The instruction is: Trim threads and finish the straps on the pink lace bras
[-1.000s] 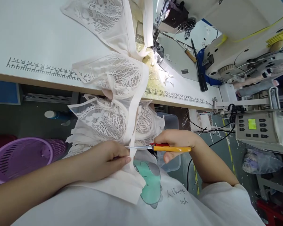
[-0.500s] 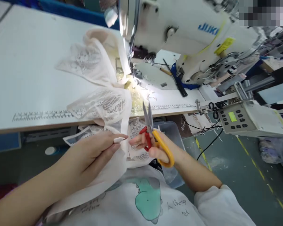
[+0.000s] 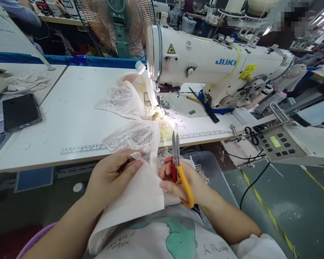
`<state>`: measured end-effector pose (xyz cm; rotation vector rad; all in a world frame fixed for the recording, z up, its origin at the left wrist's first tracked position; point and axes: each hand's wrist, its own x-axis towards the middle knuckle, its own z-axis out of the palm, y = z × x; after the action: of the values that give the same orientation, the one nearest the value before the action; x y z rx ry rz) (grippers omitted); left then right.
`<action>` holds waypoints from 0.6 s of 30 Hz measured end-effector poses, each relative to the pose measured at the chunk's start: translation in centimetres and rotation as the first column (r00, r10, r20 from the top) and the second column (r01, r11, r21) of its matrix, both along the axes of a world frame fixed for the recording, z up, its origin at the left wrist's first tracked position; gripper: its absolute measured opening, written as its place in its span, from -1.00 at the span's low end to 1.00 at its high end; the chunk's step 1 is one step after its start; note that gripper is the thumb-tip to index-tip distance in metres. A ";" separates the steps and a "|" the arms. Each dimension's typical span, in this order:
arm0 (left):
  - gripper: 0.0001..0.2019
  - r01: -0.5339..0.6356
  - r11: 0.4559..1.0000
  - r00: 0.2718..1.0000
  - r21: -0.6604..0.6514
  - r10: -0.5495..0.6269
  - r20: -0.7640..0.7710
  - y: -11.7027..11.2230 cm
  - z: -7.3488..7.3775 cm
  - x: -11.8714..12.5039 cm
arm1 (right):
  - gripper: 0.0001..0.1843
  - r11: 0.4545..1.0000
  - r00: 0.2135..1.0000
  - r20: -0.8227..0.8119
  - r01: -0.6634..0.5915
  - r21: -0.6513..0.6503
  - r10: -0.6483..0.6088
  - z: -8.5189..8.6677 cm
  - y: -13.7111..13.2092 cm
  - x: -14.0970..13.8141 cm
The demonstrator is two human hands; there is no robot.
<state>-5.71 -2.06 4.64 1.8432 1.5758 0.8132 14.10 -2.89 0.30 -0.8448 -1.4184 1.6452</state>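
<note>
White lace fabric runs from under the sewing machine's needle over the table's front edge towards my lap. My left hand pinches a white cloth piece by its upper edge, thumb against fingers, and the piece hangs down over my shirt. In my right hand are scissors with one red and one yellow handle. Their blades point up towards the table edge and stand slightly apart. The right fingertips are beside the cloth's right edge; whether they also pinch it I cannot tell.
A white sewing machine stands on the table, its control box at the right. Black-handled tweezers lie beside the machine base. A phone is at the left, a fan behind, a grey bin below.
My view has tilted up and shows more of the table and fan. The scissor blades have come closer together. The cloth below my left hand now lies more spread out.
</note>
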 end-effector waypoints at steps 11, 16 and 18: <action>-0.68 0.255 0.928 0.930 -0.273 -0.158 0.332 2.4 0.1 1.1 | -0.80 0.827 0.901 0.161 0.282 0.486 -0.402 0.6 1.1 1.9; -0.69 0.142 0.971 0.951 -0.195 -0.080 0.298 1.9 0.6 2.5 | -0.80 0.846 0.916 0.098 0.314 0.430 -0.390 0.2 0.9 1.7; -0.70 0.102 0.977 0.958 -0.187 -0.046 0.282 1.7 0.6 2.9 | -0.78 0.902 0.946 0.057 0.284 0.325 -0.319 0.2 0.9 1.4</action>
<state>-2.82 -0.36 5.23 1.5610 1.3505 0.8080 15.49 -1.99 0.46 -0.9258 -1.4882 1.1180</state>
